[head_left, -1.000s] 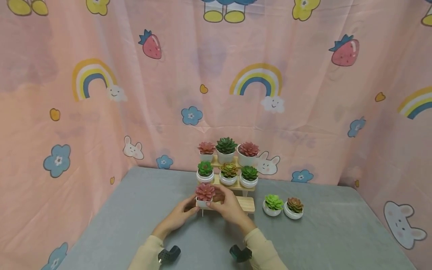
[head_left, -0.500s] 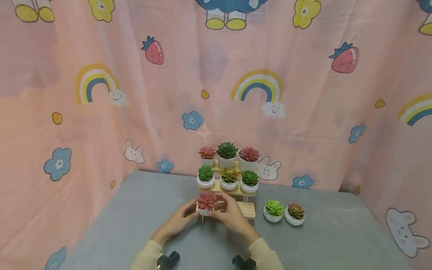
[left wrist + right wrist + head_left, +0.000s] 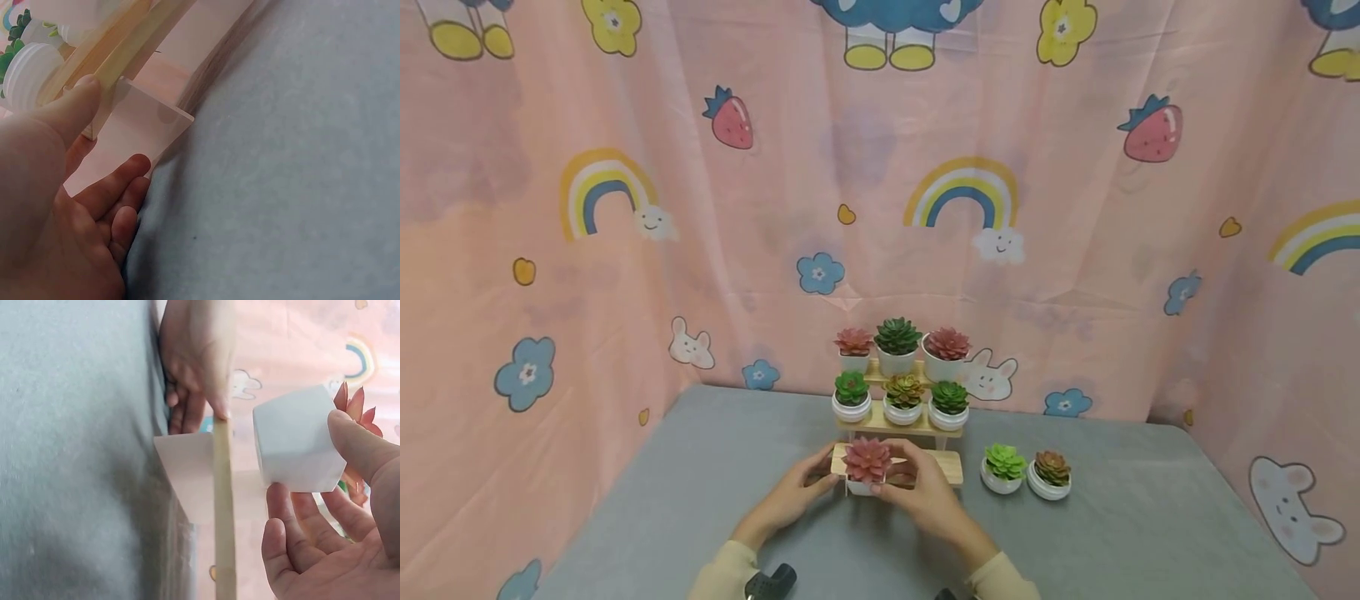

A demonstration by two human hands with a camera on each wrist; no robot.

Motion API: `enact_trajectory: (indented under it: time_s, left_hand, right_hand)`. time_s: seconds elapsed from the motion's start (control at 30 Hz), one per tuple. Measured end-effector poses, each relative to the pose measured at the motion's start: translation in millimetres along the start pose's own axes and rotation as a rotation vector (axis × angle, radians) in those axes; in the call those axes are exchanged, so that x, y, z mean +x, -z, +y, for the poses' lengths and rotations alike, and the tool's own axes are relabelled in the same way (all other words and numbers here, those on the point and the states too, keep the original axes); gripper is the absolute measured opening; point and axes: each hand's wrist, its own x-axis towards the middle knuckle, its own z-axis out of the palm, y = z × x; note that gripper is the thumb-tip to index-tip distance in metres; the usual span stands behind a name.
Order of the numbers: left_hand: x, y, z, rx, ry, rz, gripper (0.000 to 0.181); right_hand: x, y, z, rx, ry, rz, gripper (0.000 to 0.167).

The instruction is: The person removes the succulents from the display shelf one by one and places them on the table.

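My right hand (image 3: 931, 492) holds a potted pink succulent (image 3: 867, 460) between thumb and fingers. In the right wrist view its white angular pot (image 3: 299, 440) is tilted and apart from the shelf board (image 3: 223, 506). My left hand (image 3: 786, 498) pinches the left end of the lowest wooden shelf (image 3: 946, 468) of a tiered stand. The left wrist view has the left thumb (image 3: 84, 100) on the board's edge, with other fingers curled below, beside a translucent support (image 3: 140, 119). The potted succulent hides part of the lowest shelf in the head view.
Three potted succulents stand on the middle shelf (image 3: 917, 427), three more on the top one. To the right, a light green succulent (image 3: 1004, 467) and a brownish succulent (image 3: 1051, 475) sit in white pots on the grey tabletop (image 3: 1120, 517). Behind hangs a pink patterned curtain (image 3: 775, 208).
My right hand has brought the potted pink succulent slightly rightward and nearer to me, uncovering the lowest shelf's left end. My left hand stays at that end. The head view has shifted slightly.
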Motion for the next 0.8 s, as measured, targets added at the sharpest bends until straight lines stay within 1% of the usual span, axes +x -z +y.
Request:
enact_trajectory:
  time_s: [0.2,0.4,0.57,0.7,0.8]
  left_hand:
    - [1.8,1.5,1.0,0.003,0.007,0.012,0.066]
    - [-1.0,-3.3,-0.3,-0.015,0.02,0.005,0.065]
    - [-2.5,-3.8,0.0,-0.022,0.027,0.018,0.065]
    - [-1.4,-2.9,0.6,-0.004,0.041,0.032,0.065]
    - [-0.2,-2.1,2.1,0.011,0.054,0.043,0.065]
  right_hand:
    - [-7.7,10.7,-6.9,-0.017,0.035,-0.001,0.055]
    - [-23.7,18.8,-12.0,-0.03,0.021,-0.006,0.055]
    - [-33.4,25.6,-11.8,-0.043,0.047,0.005,0.054]
    - [-36.9,33.6,-13.2,-0.064,0.028,0.017,0.053]
    - [-37.6,41.1,-16.4,-0.079,0.017,0.011,0.053]
